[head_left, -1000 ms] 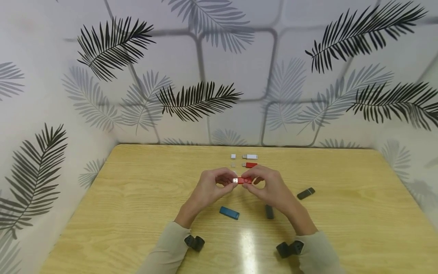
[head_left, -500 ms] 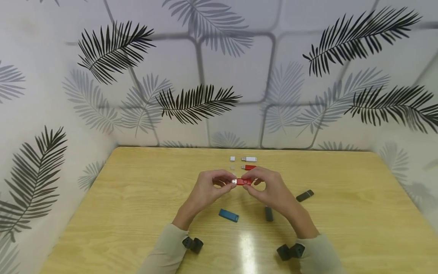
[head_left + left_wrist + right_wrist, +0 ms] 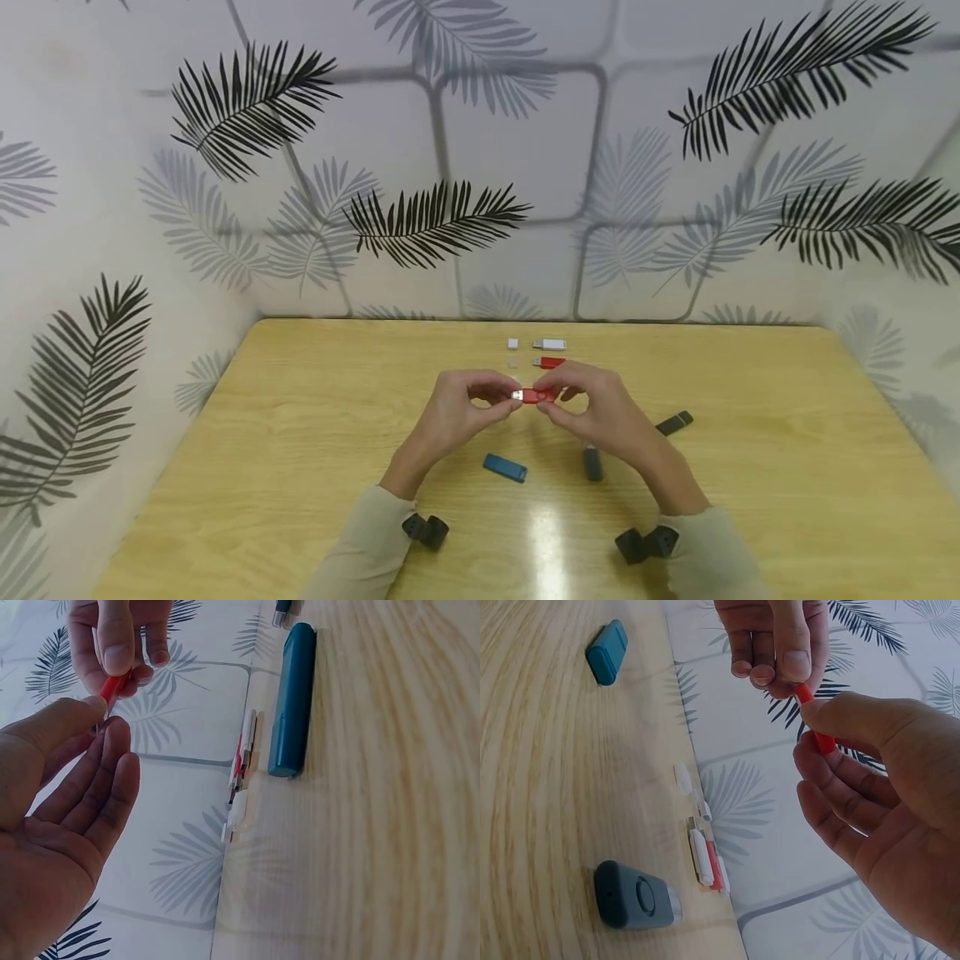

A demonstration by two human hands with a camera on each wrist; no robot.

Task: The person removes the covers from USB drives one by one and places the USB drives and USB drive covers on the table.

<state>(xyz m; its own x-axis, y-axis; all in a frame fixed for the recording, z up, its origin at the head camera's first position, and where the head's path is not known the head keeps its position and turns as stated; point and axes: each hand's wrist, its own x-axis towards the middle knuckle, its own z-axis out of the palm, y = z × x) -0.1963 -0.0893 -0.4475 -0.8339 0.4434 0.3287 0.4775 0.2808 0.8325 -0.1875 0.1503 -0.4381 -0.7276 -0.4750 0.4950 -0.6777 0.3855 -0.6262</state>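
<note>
A leaf-patterned wall [image 3: 517, 150] is standing behind a wood-grain table [image 3: 300, 450]. Above the table, the left hand [image 3: 457, 412] and the right hand [image 3: 597, 408] are pinching opposite ends of a red USB flash drive [image 3: 533, 396], the left at its metal plug [image 3: 517, 395].

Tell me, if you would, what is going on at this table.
A person holds a red USB stick above the table. The right hand pinches its red body, and the left hand pinches it at the metal plug end. A blue stick and a dark grey stick lie nearer the person, while a white stick and another red one lie beyond the hands.
</note>
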